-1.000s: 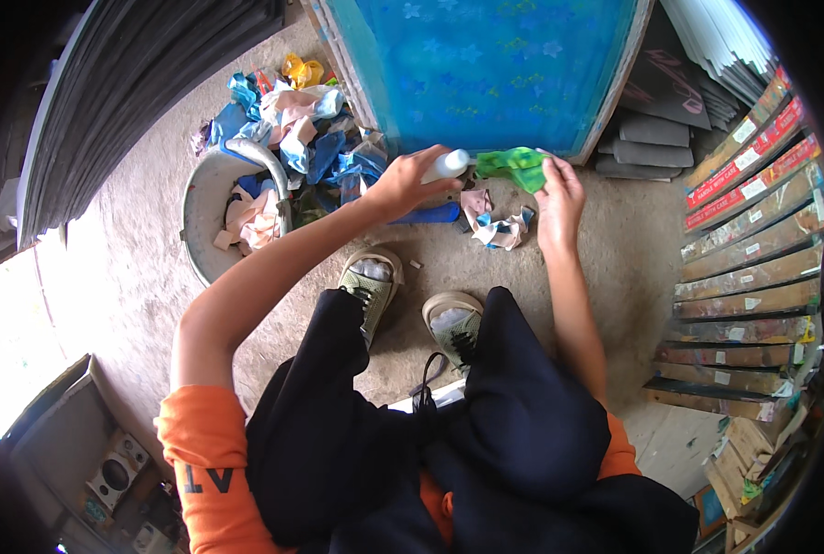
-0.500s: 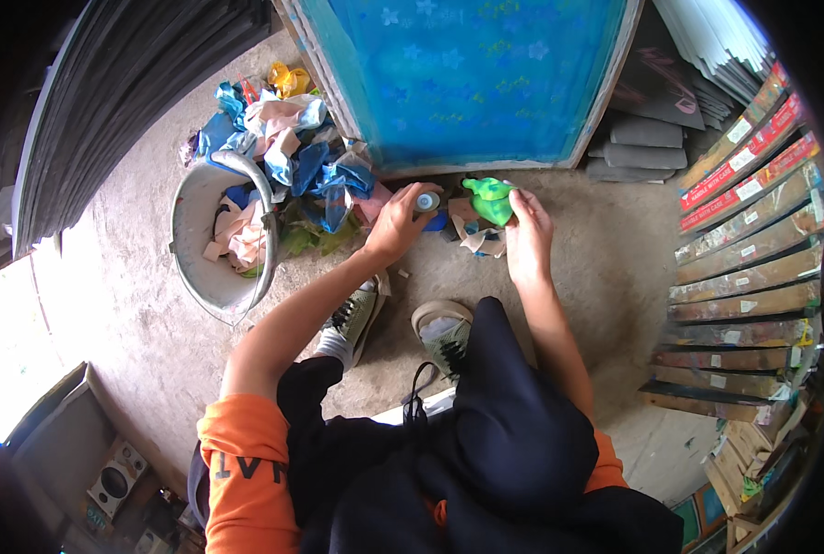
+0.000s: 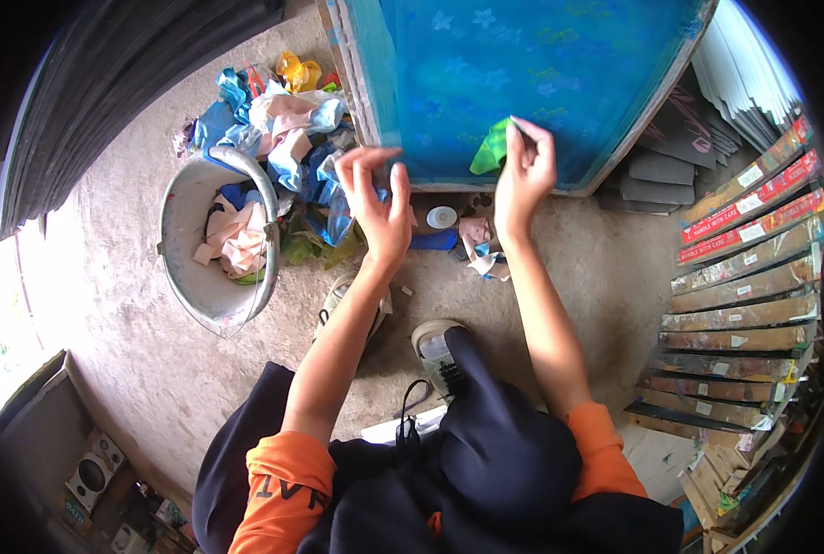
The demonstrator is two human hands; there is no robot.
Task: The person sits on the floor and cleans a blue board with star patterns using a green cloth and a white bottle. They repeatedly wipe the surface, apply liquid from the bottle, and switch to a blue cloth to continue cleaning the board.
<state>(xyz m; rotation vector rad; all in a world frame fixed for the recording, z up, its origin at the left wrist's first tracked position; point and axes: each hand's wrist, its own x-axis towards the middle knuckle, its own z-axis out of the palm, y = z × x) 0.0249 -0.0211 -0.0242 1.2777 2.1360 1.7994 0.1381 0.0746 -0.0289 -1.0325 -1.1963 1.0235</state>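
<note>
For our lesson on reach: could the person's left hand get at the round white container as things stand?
Probably yes: the left hand looks empty and open close by, and nothing appears to cover the round white container from above.

You have one left hand [image 3: 380, 217] and one right hand [image 3: 529, 174], two orange sleeves [image 3: 287, 466] and two shoes [image 3: 436, 347]. You also have one green cloth [image 3: 491, 148], one bucket [image 3: 179, 254], one white bottle [image 3: 441, 217], one blue bar-shaped piece [image 3: 433, 241] and one blue framed panel [image 3: 513, 78] in view. You can count one heap of crumpled scraps [image 3: 287, 152], though its overlapping pieces, like the flat cardboard boxes [image 3: 742, 290], are too crowded to number surely.
</note>
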